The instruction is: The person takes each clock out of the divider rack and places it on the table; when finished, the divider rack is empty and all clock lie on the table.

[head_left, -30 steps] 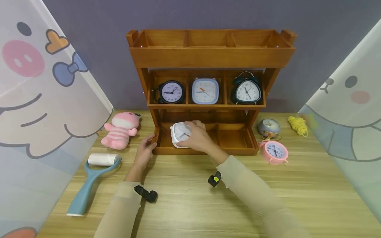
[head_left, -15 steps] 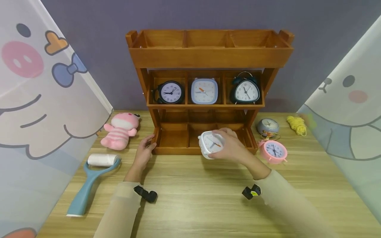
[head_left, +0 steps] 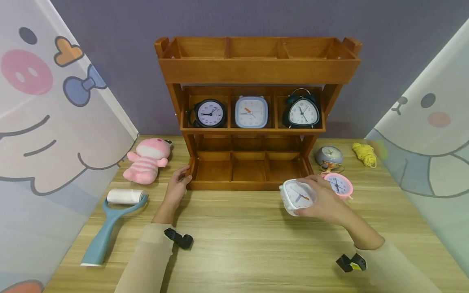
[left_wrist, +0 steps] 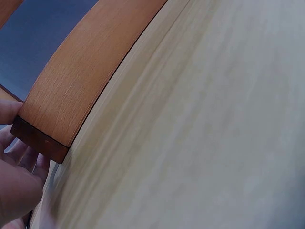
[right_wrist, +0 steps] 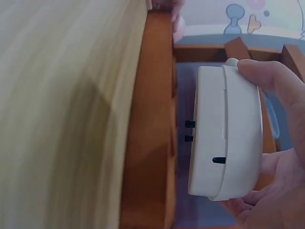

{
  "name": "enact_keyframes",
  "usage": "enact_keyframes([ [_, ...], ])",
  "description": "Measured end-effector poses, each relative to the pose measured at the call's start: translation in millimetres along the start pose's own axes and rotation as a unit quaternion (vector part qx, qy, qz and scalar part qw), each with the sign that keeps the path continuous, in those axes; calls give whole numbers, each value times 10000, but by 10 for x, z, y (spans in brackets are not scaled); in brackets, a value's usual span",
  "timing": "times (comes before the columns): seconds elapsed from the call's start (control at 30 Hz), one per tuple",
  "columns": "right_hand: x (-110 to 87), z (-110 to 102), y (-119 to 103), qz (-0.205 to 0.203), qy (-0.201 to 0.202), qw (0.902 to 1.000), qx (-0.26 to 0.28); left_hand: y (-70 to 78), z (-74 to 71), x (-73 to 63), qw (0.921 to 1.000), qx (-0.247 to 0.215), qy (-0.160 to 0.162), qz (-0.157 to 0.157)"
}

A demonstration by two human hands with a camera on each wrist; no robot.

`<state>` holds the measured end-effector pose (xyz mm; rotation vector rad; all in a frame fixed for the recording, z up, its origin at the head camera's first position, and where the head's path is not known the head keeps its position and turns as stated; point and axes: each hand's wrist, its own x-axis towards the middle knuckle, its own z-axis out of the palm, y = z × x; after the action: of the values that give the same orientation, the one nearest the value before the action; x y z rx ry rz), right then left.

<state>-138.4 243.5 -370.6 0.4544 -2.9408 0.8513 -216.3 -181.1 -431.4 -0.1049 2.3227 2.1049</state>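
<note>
A white square alarm clock (head_left: 297, 196) is gripped by my right hand (head_left: 326, 202), its face tilted upward, just in front of the rack's lower right corner. In the right wrist view the white clock's casing (right_wrist: 226, 133) is edge-on, with thumb and fingers spread across it. My left hand (head_left: 176, 188) holds the lower left end of the brown wooden rack (head_left: 234, 186). In the left wrist view its thumb and fingers pinch the rack's end corner (left_wrist: 40, 140). A pink alarm clock (head_left: 340, 185) is partly hidden behind the right hand.
The rack's middle shelf bears a round black clock (head_left: 210, 114), a blue square clock (head_left: 251, 112) and a dark triangular clock (head_left: 303, 113). A grey clock (head_left: 329, 156) and yellow string (head_left: 364, 154) lie right; a pink plush toy (head_left: 147, 160) and blue-handled lint roller (head_left: 106, 228) lie left.
My right hand has lifted the white alarm clock out of the lower left compartment and carried it rightward and toward me. The left hand has stayed on the rack's end.
</note>
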Motion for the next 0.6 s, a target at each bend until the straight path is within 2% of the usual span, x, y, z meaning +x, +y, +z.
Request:
enact_keyframes([
  [0.07, -52, 3, 60, 85, 21, 10000, -8, 8, 7, -10, 10000, 48, 18, 20],
  [0.27, -146, 70, 281, 291, 153, 9994, -118, -266, -39, 152, 9998, 99, 158, 48],
  [0.6, -200, 176, 557, 547, 155, 9983, -115, -280, -40, 155, 9997, 162, 147, 91],
])
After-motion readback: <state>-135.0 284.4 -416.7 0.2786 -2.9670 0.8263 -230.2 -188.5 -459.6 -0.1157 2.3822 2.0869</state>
